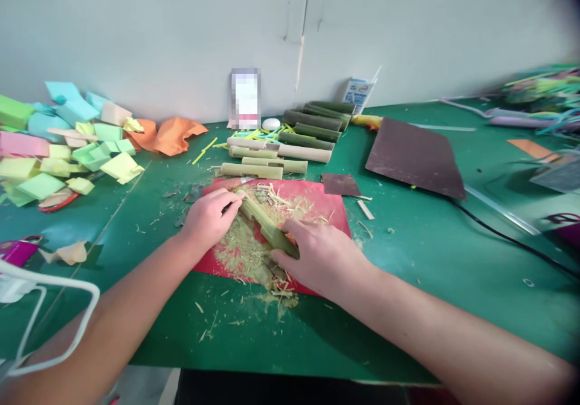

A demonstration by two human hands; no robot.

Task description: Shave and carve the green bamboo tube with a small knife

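A pale green bamboo tube [264, 222] with a notch cut in its side lies slantwise between my hands. My right hand [319, 254] is wrapped round its near end, thumb below and fingers above. At the far end, the closed fingers of my left hand [211, 216] pinch the tube; a small dark patch shows beneath them, which I cannot make out. Under the tube is a red sheet [335, 208], strewn with bamboo shavings [240, 254] and dust. Just beyond the sheet lie several cut bamboo tubes [251, 170], some pale, and darker green ones [312, 118] further back.
Folded coloured papers [90, 151] and orange paper [176, 134] lie to the left. A phone [247, 93] stands by the wall. At right are a dark brown sheet [414, 154], a smaller brown piece [339, 184] and a black cable [507, 233]. A white frame [90, 314] juts in lower left.
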